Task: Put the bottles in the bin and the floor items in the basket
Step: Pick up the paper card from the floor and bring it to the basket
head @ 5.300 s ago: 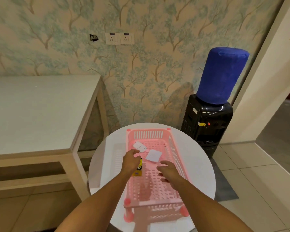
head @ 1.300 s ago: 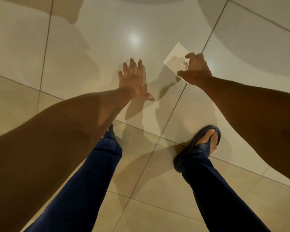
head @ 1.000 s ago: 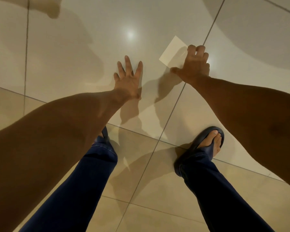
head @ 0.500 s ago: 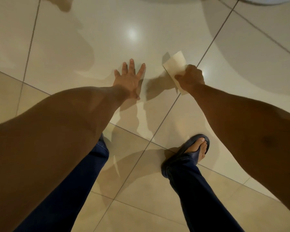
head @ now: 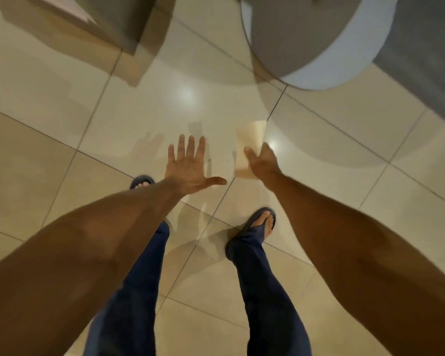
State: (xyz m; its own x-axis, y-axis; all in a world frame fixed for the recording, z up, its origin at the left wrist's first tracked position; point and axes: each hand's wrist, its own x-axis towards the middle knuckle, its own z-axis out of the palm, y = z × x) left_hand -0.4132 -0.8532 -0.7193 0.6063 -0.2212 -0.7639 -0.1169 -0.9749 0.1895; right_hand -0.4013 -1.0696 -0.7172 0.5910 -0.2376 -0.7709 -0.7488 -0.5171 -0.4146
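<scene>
Two bare arms reach down ahead of us over the tiled floor. Our right hand holds a pale card, a flat cream piece of paper or card, blurred by motion; the thumb lies across its near face and the other fingers are hidden behind it, so we grip it between thumb and fingers. The card stands tilted, its upper end pointing away from us, and it appears lifted clear of the tiles, though the blur keeps us from being sure. Our left hand is beside it, just to the left and apart from the card, with its fingers spread wide and straight, the thumb stretched out toward the right hand, holding nothing.

Below the hands we see our legs in dark blue trousers and dark sandals: the right sandal in plain view on the tiles, the left sandal half hidden behind the left forearm. At the top right the edge of a round white table comes into view, with a grey mat on the floor beyond it. At the top left is part of a wooden table leg, also blurred.
</scene>
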